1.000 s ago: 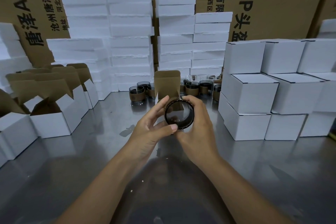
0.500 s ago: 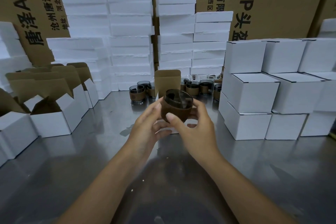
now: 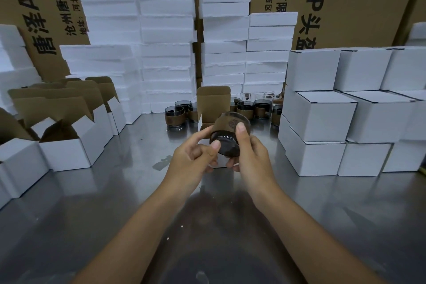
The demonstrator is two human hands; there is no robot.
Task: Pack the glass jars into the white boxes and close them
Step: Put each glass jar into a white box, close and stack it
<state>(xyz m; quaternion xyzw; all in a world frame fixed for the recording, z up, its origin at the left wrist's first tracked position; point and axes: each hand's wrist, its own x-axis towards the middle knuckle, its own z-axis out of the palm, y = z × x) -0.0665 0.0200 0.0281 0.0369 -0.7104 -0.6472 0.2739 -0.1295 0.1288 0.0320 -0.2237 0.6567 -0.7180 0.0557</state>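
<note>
**Kid A:** What are the hands doing over the shiny table?

**Kid B:** The left hand and the right hand are both holding one glass jar. The fingers are curling round it and the thumbs are pressing on it.

**Kid A:** Why is it tipping?

**Kid B:** Its dark bottom is facing the person and its mouth is pointing away. It is probably heading for the open white box just behind it, whose brown flap is standing up.

**Kid A:** And farther back?

**Kid B:** More jars are waiting near the foam slabs. Empty boxes are sitting open on the left. Closed boxes are stacking up on the right, likely to tell full ones from empty ones.
</note>
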